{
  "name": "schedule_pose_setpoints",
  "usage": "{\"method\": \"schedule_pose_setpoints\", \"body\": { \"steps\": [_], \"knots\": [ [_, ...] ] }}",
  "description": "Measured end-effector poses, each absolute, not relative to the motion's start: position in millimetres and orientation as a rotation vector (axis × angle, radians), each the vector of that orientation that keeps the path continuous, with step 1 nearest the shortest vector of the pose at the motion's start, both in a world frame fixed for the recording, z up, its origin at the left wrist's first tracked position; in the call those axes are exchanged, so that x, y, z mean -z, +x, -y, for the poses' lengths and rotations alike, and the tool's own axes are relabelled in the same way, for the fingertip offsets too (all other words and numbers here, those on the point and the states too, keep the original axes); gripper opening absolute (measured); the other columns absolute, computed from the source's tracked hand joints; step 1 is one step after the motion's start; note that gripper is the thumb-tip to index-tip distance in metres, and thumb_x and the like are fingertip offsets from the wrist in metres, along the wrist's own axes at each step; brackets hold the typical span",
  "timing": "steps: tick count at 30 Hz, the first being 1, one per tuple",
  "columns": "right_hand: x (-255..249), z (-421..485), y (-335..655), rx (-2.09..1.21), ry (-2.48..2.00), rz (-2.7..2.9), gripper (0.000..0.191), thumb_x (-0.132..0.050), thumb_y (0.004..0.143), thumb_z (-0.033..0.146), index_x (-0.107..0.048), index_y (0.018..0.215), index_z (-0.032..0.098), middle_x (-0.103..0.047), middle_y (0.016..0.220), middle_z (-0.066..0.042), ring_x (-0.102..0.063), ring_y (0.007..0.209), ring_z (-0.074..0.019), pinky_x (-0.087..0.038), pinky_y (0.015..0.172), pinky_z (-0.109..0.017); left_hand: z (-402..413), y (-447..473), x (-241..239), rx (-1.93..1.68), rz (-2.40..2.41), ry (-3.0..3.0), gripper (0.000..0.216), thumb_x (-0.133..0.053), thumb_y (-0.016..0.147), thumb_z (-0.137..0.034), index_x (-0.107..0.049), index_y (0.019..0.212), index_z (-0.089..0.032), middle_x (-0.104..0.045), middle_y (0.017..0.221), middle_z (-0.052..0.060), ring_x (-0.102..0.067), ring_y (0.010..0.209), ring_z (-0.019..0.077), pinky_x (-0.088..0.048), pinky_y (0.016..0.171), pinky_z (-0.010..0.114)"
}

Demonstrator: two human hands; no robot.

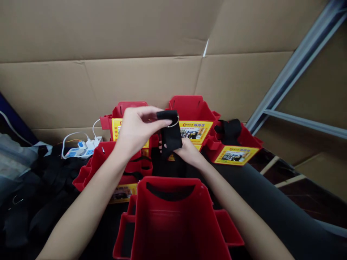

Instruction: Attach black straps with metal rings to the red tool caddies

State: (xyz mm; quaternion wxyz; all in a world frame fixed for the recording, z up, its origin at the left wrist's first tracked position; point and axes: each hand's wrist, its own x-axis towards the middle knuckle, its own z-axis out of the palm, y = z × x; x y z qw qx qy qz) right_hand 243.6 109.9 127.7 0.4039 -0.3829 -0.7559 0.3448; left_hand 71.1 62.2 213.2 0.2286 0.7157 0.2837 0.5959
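A black webbing strap (172, 137) with a thin metal ring is held up between my two hands. My left hand (139, 124) pinches its upper end near the ring, thumb over the fabric. Lower down, my right hand (187, 151) grips the strap from the right side, its fingers partly hidden behind it. Nearest to me stands a red plastic tool box (173, 220) with side pockets, its inside facing up. A black band passes through the slot in its back wall.
More red boxes with yellow labels (235, 155) stand behind and to both sides. At the left lie a power strip (85, 147) with plugs and a heap of black straps (51, 187). Cardboard (143, 79) lines the back; a metal frame (295, 65) rises at right.
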Motion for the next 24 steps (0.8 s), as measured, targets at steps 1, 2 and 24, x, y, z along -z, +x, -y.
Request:
{"method": "schedule_pose_setpoints", "body": {
  "steps": [1,2,24],
  "knots": [
    [-130,-112,246,-0.830,-0.970,1.919,0.029,-0.056,0.075,0.040,-0.067,0.081,0.014,-0.069,0.071,-0.005,-0.066,0.072,-0.0220,-0.053,0.069,-0.037,-52,71,-217,-1.674,-0.729,2.043,0.013,-0.070,0.067,-0.016,-0.069,0.079,-0.013,-0.070,0.075,0.002,-0.063,0.069,0.0126,-0.051,0.067,0.024],
    [-133,-114,248,-0.785,-0.971,1.932,0.026,-0.055,0.077,0.036,-0.067,0.083,0.014,-0.069,0.073,-0.005,-0.066,0.076,-0.0221,-0.052,0.071,-0.036,-41,70,-217,-1.670,-0.673,2.154,0.011,-0.068,0.069,-0.014,-0.069,0.080,-0.014,-0.069,0.077,0.001,-0.063,0.071,0.0121,-0.051,0.069,0.023],
    [-150,26,264,0.196,-0.452,2.839,0.027,-0.040,0.087,0.012,-0.061,0.103,0.014,-0.062,0.067,-0.002,-0.055,0.058,-0.0116,-0.036,0.050,-0.023,41,43,-138,-0.081,-0.350,3.050,0.022,-0.047,0.084,-0.013,-0.053,0.105,-0.017,-0.063,0.093,0.003,-0.058,0.077,0.0150,-0.048,0.064,0.024]
  ]
}}
